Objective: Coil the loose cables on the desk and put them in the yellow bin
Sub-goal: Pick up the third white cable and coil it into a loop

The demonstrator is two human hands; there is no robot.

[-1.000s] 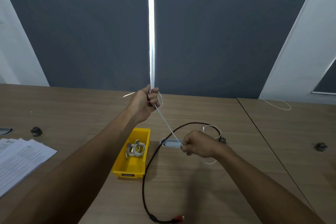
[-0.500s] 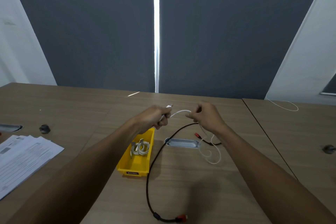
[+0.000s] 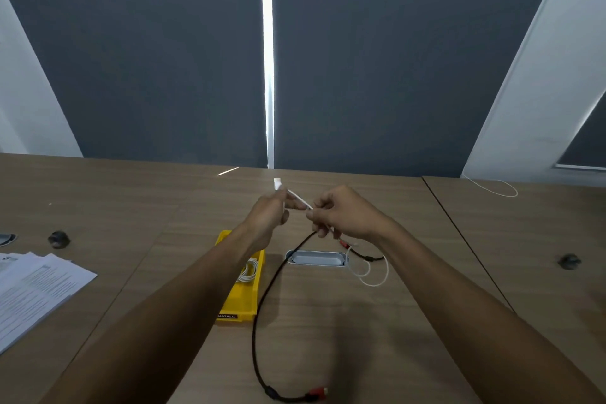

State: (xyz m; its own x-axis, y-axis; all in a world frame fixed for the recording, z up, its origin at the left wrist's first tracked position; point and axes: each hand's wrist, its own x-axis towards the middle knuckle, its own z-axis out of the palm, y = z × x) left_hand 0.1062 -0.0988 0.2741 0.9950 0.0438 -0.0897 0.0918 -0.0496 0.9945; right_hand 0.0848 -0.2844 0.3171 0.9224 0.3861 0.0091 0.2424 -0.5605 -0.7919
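Left hand (image 3: 267,218) and right hand (image 3: 341,215) each pinch the white cable (image 3: 300,198), fingers curled. Its slack tail crosses the black cable (image 3: 262,315) on the counter (image 3: 360,338); winding onward may snag and drag it.

Both hands raised over surface (image 3: 328,338), left hand (image 3: 267,218) and right hand (image 3: 344,215) pinching white cable (image 3: 300,198) between them. Yellow bin (image 3: 244,302) holds coiled white cable (image 3: 249,270); black cable (image 3: 259,321) loops beside it.
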